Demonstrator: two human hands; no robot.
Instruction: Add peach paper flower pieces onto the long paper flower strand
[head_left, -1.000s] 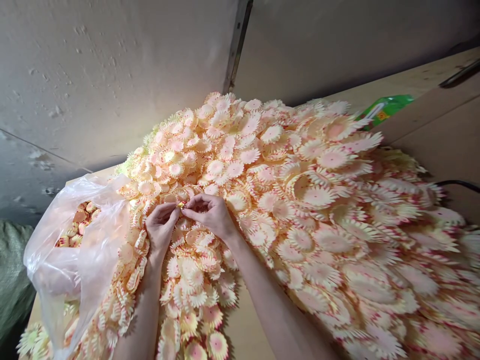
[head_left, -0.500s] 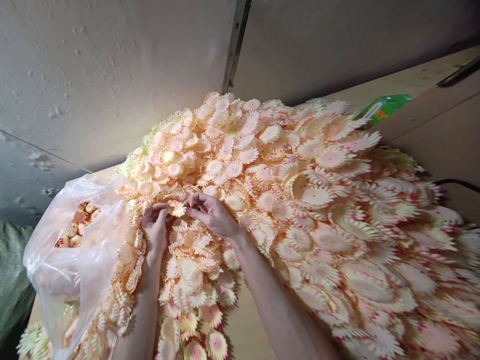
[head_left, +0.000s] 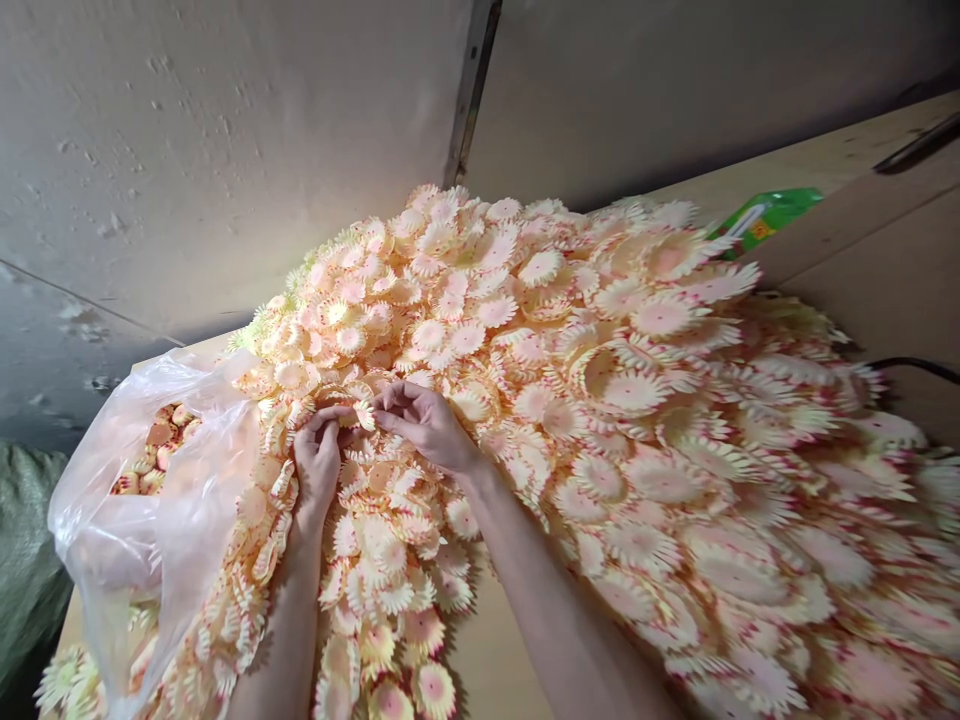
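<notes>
A small pale yellow artificial flower piece (head_left: pixel 364 415) with a fringed edge is pinched between the fingertips of my two hands. My left hand (head_left: pixel 322 445) grips it from the left, thumb and forefinger together and the other fingers curled. From the right, my right hand (head_left: pixel 420 422) has its thumb and fingertips closed at the piece's edge. Under and around both hands spreads a large heap of flower pieces (head_left: pixel 525 350), cream and pink with fringed, red-tipped petals. More such pieces (head_left: pixel 382 560) lie between my forearms.
At the left stands a clear plastic bag (head_left: pixel 202 530) with small red-and-cream pieces (head_left: pixel 161 440) inside. A green packet (head_left: pixel 780 220) lies behind the heap at the right. Bare wood of the table (head_left: pixel 491 640) shows near my right forearm. A wall (head_left: pixel 300 130) rises behind, and a dark green sack (head_left: pixel 30 560) is far left.
The flower piece has shifted slightly right and turned, so that it looks narrower. My left hand has moved a little right and its fingers have turned; my right hand has stayed almost in place.
</notes>
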